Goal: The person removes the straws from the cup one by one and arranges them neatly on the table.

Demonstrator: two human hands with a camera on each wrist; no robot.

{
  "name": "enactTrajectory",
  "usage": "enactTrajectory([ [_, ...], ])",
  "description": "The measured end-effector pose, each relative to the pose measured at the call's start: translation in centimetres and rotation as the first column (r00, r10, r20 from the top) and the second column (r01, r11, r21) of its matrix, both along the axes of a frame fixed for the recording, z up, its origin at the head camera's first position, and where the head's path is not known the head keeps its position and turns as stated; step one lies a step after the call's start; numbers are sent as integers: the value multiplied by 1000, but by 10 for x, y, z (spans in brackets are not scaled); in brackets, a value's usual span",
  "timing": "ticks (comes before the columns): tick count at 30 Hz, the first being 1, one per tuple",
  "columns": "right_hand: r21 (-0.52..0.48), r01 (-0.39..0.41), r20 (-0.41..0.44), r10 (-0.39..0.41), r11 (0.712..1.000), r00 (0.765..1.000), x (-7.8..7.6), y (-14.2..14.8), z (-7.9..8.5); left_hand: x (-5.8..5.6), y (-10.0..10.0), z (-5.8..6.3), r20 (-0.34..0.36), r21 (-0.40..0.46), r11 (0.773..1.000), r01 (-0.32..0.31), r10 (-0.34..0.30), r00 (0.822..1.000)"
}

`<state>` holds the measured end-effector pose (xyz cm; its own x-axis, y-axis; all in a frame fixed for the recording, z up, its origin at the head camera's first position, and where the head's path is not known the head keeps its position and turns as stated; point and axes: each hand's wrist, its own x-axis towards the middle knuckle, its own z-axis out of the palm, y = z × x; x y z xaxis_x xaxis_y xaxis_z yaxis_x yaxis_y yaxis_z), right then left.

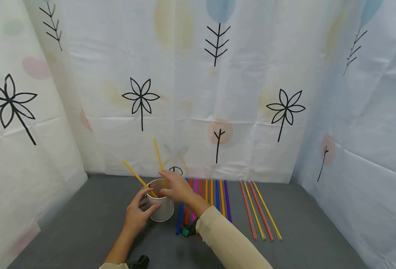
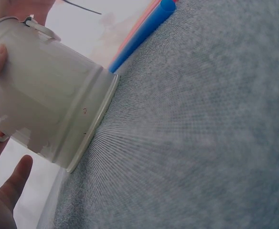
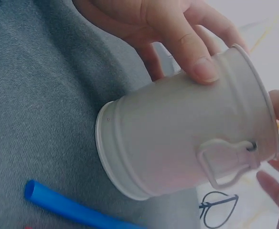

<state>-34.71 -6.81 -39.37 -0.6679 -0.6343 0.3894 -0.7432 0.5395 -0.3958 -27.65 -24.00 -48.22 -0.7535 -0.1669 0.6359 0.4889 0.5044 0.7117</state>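
Observation:
A small white metal bucket (image 1: 162, 210) with little side handles stands upright on the table. My left hand (image 1: 138, 215) grips it near the rim, thumb on the near side and fingers on the left. One yellow straw (image 1: 134, 172) leans out of the bucket to the left. Another yellow straw (image 1: 158, 154) rises steeply, its lower end inside the bucket, and my right hand (image 1: 179, 188) pinches it over the rim. In the right wrist view, left-hand fingers press the wall of the bucket (image 3: 177, 129). The bottom inside the bucket is hidden.
Right of the bucket lies a row of coloured straws, among them a blue straw (image 1: 179, 220) and a purple straw (image 1: 227, 201), partly under my right forearm. Farther right lie several red and yellow straws (image 1: 268, 211). White patterned cloth (image 1: 198, 93) encloses the grey table (image 1: 305, 231).

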Motion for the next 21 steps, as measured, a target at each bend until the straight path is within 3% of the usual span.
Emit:
enactTrajectory([
  [5,-196,-37,15,41,980,999,1,18,6,-1,1,-1,0,0,1000,-3,3,1000],
  [8,-339,-78,24,92,937,995,-1,25,13,-1,0,-1,-4,0,1000,-10,10,1000],
  [10,-441,-90,30,114,893,993,-2,29,20,-1,0,-1,-3,-1,1000,-14,14,1000],
  [15,-626,-16,103,104,779,989,9,43,43,-1,0,-1,12,0,1000,-16,16,1000],
  [19,-672,67,192,86,738,978,20,60,65,-2,1,-1,21,0,1000,-17,17,1000],
  [21,-683,95,217,78,724,973,16,67,69,-2,1,-2,19,0,1000,-19,19,1000],
])
